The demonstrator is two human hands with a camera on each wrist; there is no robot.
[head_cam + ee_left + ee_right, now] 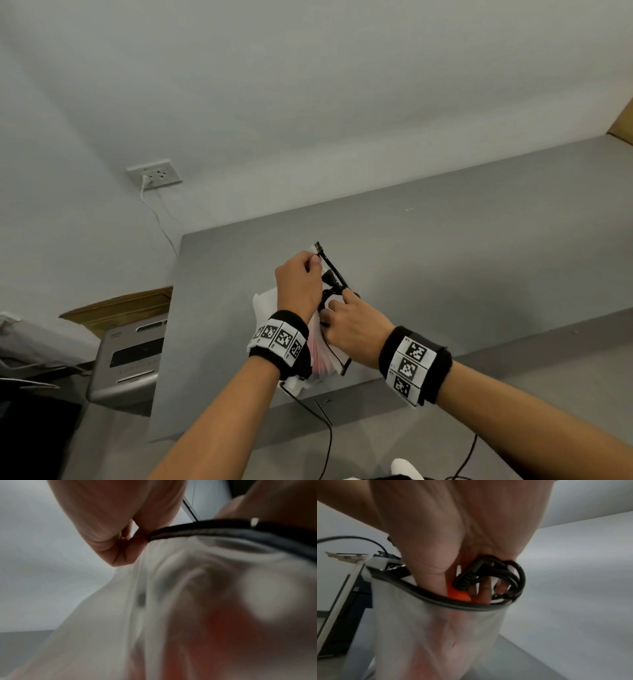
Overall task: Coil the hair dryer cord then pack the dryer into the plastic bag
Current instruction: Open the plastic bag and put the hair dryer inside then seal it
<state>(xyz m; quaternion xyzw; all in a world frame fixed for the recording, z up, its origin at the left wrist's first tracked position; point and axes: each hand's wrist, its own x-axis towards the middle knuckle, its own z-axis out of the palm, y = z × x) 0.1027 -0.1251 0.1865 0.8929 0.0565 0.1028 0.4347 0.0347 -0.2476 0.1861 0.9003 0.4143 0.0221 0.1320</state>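
Plastic bag sits near the front edge of the surface, toward the left corner, mouth held open. Left grip pinches the bag's black zip rim at its far end. Right grip is at the mouth, fingers dipped inside and curled round the coiled cord. Cord bundle is half in, with loops above the rim. Dryer has its orange body inside the bag, just under the cord, mostly blurred behind the frosted wall. Wall outlet beyond the surface's left edge has a white lead plugged in.
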